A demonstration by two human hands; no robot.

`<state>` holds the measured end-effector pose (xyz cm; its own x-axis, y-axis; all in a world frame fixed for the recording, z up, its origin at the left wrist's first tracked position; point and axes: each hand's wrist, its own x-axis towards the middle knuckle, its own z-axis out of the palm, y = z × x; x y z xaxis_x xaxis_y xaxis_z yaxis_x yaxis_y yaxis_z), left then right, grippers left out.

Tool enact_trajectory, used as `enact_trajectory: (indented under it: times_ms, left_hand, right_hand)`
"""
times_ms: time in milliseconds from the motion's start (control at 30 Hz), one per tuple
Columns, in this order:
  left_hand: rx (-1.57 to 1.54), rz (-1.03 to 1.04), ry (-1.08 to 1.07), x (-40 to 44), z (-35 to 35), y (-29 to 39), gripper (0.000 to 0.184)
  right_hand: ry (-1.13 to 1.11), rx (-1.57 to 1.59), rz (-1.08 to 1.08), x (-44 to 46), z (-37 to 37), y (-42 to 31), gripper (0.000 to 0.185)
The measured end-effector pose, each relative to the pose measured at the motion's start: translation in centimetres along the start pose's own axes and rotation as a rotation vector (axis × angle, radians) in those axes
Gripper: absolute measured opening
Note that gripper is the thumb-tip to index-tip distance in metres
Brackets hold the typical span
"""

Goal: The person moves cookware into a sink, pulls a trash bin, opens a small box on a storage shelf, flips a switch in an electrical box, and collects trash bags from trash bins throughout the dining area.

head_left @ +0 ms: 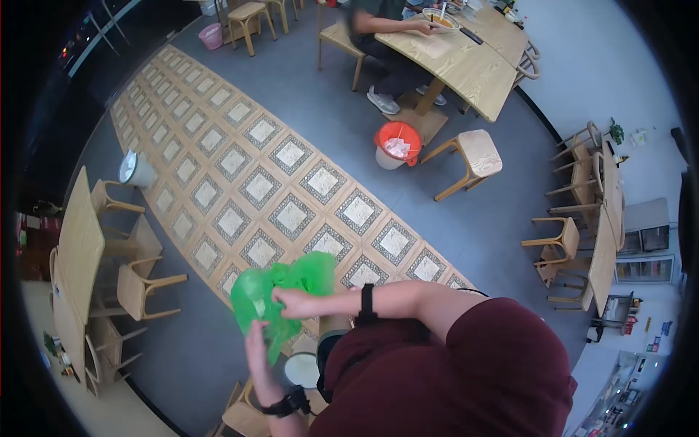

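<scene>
A translucent green plastic bag (251, 291) hangs in front of me, bunched and crumpled near its top, with something pale showing through it. My right hand (297, 303) is closed on the bag's gathered part. Just below, my left hand (257, 353) is held up beside the bag's lower edge, its fingers stretched out and seemingly touching the plastic. Beneath my hands, close to my body, stands a round white bin (302, 369), partly hidden by my arm and clothing.
Wooden tables stand at left (79, 240), at right (606, 255) and ahead (466, 69), where a person (386, 29) sits with a bowl (441, 20). A red-rimmed bin (397, 144) and a stool (477, 154) are near that table. Another bin (136, 169) stands left on the tiled strip's edge.
</scene>
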<state>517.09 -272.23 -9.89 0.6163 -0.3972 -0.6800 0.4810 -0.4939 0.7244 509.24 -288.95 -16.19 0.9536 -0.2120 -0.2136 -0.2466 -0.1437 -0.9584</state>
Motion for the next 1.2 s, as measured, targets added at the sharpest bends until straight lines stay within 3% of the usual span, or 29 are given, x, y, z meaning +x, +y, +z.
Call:
enact_trajectory:
  times_ms: [33,67,133,167,333,400,533,567,600,633,667,700,733,800,833,867,933,1000,1033,1067,1167,1200]
  left_hand:
    - [-0.053,-0.076,-0.131,2.1,1.9,0.2,0.044]
    - [-0.213,-0.009,-0.183,3.4,5.1,1.4,0.055]
    - [-0.494,-0.121,-0.306,7.8,6.9,2.1,0.055]
    - [-0.507,-0.115,-0.332,10.3,6.6,2.3,0.052]
    - [-0.503,-0.197,-0.514,18.2,8.9,4.9,0.036]
    - [-0.594,-0.294,-0.41,19.8,10.6,6.6,0.036]
    - [-0.778,-0.412,-0.327,23.6,13.1,7.6,0.039]
    - [-0.798,-0.417,-0.31,23.6,14.1,8.4,0.04]
    - [-0.822,-0.422,-0.291,23.8,15.4,9.1,0.041]
    - [-0.804,-0.383,-0.303,24.4,16.3,9.1,0.041]
    - [-0.792,-0.349,-0.31,25.2,16.9,8.7,0.041]
    - [-0.781,-0.322,-0.308,25.8,17.8,8.4,0.041]
    - [-0.778,-0.318,-0.235,26.2,18.7,8.6,0.041]
    - [-0.815,-0.36,-0.07,26.6,20.4,9.5,0.041]
    - [-0.844,-0.41,0.023,26.4,21.4,10.3,0.041]
    - [-0.842,-0.408,0.099,26.0,21.6,10.3,0.04]
    - [-0.865,-0.366,0.21,27.3,24.1,9.9,0.038]
    - [-0.855,-0.404,0.279,27.4,25.4,10.1,0.037]
    - [-0.855,-0.417,0.311,27.7,26.1,10.1,0.037]
    - [-0.851,-0.421,0.308,27.9,26.4,9.9,0.039]
    - [-0.771,-0.43,0.246,28.6,26.4,7.7,0.048]
    - [-0.749,-0.464,0.321,29.5,26.6,7.2,0.044]
  right_hand:
    - [-0.034,-0.036,0.044,1.1,0.2,-1.4,0.035]
    - [-0.059,-0.081,0.09,2.0,-0.1,-2.3,0.038]
    - [0.085,-0.061,0.071,3.9,-1.1,-1.3,0.043]
    - [0.169,-0.042,0.047,5.8,-1.7,-1.1,0.045]
    - [-0.01,0.034,0.186,7.8,-10.0,-4.4,0.074]
    - [-0.081,0.031,0.173,8.6,-12.0,-4.4,0.078]
    - [-0.161,-0.014,0.073,10.2,-18.1,-0.4,0.053]
    - [-0.163,0.029,0.191,10.1,-21.5,0.4,0.04]
    - [-0.107,0.07,0.195,10.2,-24.8,2.4,0.041]
    - [-0.056,0.109,0.202,10.4,-27.9,6.3,0.043]
    - [0.037,0.102,0.21,11.7,-29.2,18.0,0.038]
    - [0.325,0.112,0.279,9.1,-34.1,15.5,0.033]
    - [0.362,0.306,0.433,8.0,-38.0,18.5,0.028]
    - [0.643,0.67,0.668,5.9,-44.2,29.0,0.016]
    - [0.718,0.579,0.555,4.0,-46.2,35.2,0.013]
    - [0.597,0.011,0.772,1.9,-49.7,36.3,0.017]
    - [0.883,0.428,1.054,-0.9,-51.9,52.3,0.017]
    - [0.533,-0.65,0.802,-3.8,-53.0,62.7,0.014]
    - [0.747,0.214,0.923,-2.7,-55.2,59.4,0.02]
    - [1.172,0.983,1.006,-1.6,-57.4,55.6,0.028]
    - [1.287,1.066,1.041,-1.3,-58.9,63.0,0.036]
    - [1.375,1.125,1.07,-0.8,-59.1,64.3,0.039]
